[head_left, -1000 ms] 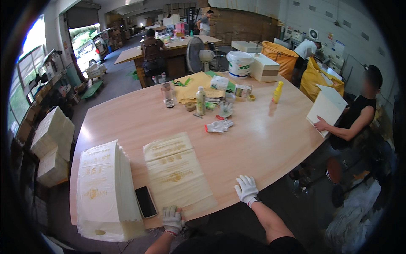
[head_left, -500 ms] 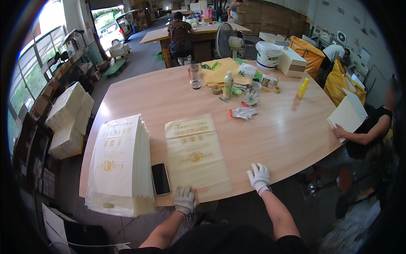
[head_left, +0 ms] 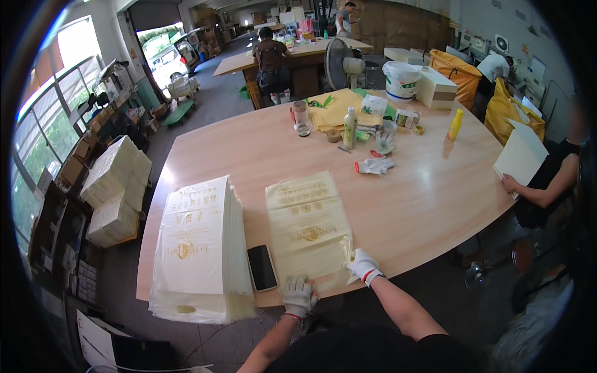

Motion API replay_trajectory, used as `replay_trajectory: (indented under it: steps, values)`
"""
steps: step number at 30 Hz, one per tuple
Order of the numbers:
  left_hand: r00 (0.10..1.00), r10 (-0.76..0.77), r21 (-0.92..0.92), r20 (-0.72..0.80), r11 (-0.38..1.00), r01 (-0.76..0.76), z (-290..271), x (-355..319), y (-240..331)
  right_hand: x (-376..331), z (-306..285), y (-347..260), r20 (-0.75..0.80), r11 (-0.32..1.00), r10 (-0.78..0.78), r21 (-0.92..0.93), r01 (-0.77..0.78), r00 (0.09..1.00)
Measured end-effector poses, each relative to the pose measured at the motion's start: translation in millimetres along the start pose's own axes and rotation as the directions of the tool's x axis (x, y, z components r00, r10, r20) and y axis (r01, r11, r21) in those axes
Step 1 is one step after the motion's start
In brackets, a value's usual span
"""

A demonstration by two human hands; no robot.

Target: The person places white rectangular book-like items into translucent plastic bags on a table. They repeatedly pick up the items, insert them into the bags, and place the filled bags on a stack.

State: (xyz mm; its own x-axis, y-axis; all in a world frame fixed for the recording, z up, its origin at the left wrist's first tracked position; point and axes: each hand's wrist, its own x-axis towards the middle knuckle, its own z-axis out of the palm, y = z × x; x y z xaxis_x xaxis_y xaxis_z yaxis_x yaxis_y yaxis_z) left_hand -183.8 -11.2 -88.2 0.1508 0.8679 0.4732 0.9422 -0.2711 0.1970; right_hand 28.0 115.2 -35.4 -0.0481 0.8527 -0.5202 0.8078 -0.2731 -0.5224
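Note:
A thin translucent plastic bag (head_left: 305, 217) with gold print lies on the table in front of me. My right hand (head_left: 364, 266), in a white glove, pinches its near right corner, and the film bunches into creases there. At the bag's near left corner, my gloved left hand (head_left: 300, 296) rests on the table edge, fingers laid forward and slightly apart. Left of the bag is a dark-screened phone (head_left: 262, 267). Beyond it stands a thick stack of similar printed plastic bags (head_left: 193, 242), its near end reaching over the table edge.
Spare gloves (head_left: 375, 166), a bottle (head_left: 349, 128), a glass (head_left: 301, 118), yellow sheets (head_left: 336, 105) and a white bucket (head_left: 401, 81) stand or lie farther back. A yellow bottle (head_left: 456, 124) is at the right. A person there holds a pale board (head_left: 521, 158).
My right hand has moved left from the bare table onto the bag's near right corner and closed on it. My left hand stays by the near edge. The whole view has shifted slightly.

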Motion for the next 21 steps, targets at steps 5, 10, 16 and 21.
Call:
replay_trajectory:
  steps: [5,10,16,21]
  values:
    - [0.995,-0.091,-0.159,0.034,0.983,0.095,5.9,-2.6,0.1,6.9,8.5,18.8,-0.078,0.978,-0.189,-0.103,0.181,0.979]
    - [0.953,-0.304,-0.225,0.022,0.927,0.301,5.7,-1.6,15.2,17.9,0.3,50.2,-0.246,0.978,-0.188,0.04,0.204,0.951]
    - [0.882,-0.455,-0.106,0.127,0.877,0.468,33.2,18.3,14.7,22.3,-43.7,116.5,-0.412,0.972,-0.052,0.189,0.142,0.91]
    - [0.813,-0.456,-0.045,0.363,0.863,0.504,56.8,74.6,31.0,30.7,-74.5,186.3,-0.483,0.983,0.074,0.182,0.017,0.872]
